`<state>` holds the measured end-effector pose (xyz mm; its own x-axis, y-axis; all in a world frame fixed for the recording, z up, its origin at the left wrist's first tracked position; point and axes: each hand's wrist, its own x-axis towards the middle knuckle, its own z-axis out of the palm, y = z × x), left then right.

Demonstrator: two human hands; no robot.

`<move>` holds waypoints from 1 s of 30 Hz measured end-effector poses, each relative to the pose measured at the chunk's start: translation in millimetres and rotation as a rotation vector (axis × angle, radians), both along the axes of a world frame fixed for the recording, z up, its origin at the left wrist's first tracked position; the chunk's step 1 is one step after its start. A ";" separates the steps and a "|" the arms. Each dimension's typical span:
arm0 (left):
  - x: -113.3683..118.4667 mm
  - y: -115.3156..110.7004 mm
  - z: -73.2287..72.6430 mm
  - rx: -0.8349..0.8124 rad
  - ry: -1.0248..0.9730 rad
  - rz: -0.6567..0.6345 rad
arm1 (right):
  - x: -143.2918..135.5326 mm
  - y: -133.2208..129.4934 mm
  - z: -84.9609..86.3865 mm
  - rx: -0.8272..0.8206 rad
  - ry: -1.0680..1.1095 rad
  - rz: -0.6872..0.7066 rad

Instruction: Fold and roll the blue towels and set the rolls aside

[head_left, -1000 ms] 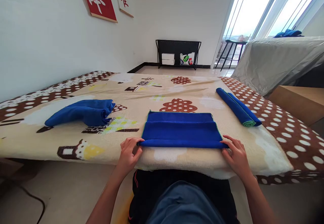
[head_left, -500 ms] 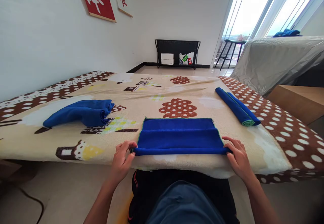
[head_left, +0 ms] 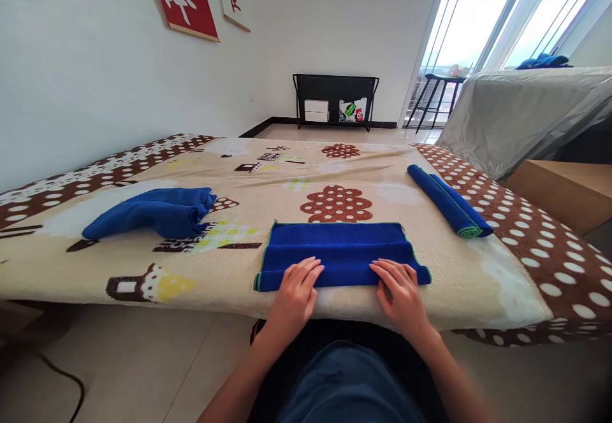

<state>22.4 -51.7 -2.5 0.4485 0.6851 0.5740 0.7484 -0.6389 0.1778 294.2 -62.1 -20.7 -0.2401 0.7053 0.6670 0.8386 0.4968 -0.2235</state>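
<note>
A blue cloth [head_left: 335, 235] with green edging lies spread on the bed in front of me, its near edge turned over into a narrow roll. My left hand [head_left: 299, 286] rests on the left part of that roll, fingers stretched forward over it. On the right part, my right hand [head_left: 399, 286] lies in a similar way, fingers extended and thumb at the near edge. Neither hand is closed round the cloth. To the right is a rolled blue cloth [head_left: 447, 200] with a green-edged spiral end. A crumpled blue cloth [head_left: 153, 213] sits at the left.
The bed has a cream patterned blanket [head_left: 229, 200] with brown polka-dot borders. Behind it stand a black rack [head_left: 335, 92] and a stool [head_left: 437, 92]. A cardboard box [head_left: 568, 187] and a plastic-covered piece of furniture [head_left: 516, 111] are at the right.
Both hands have let go of the roll's two ends and moved inward onto its middle part. The roll's green-edged ends now show. The other blue cloths have not moved.
</note>
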 end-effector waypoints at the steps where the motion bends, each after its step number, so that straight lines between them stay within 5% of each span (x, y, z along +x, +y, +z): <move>1: 9.8 0.2 -1.5 -0.005 0.010 -0.052 | -10.5 0.2 0.2 -0.012 -0.001 0.042; 7: 33.8 1.3 -4.5 -0.048 0.088 -0.109 | -30.7 5.2 -0.7 -0.093 -0.031 0.116; 16: -24.0 8.4 -5.6 -0.039 0.144 0.251 | 33.8 10.0 -13.2 -0.078 -0.094 -0.182; 20: -27.3 6.1 -6.3 -0.025 0.151 0.345 | 43.5 9.6 -14.6 -0.066 -0.098 -0.295; 24: -1.7 5.0 -1.6 -0.044 0.167 0.242 | 13.2 10.1 -4.2 -0.087 -0.103 -0.323; 30: 53.4 21.9 6.1 -0.092 0.196 0.000 | -55.9 21.7 12.8 -0.213 -0.118 -0.065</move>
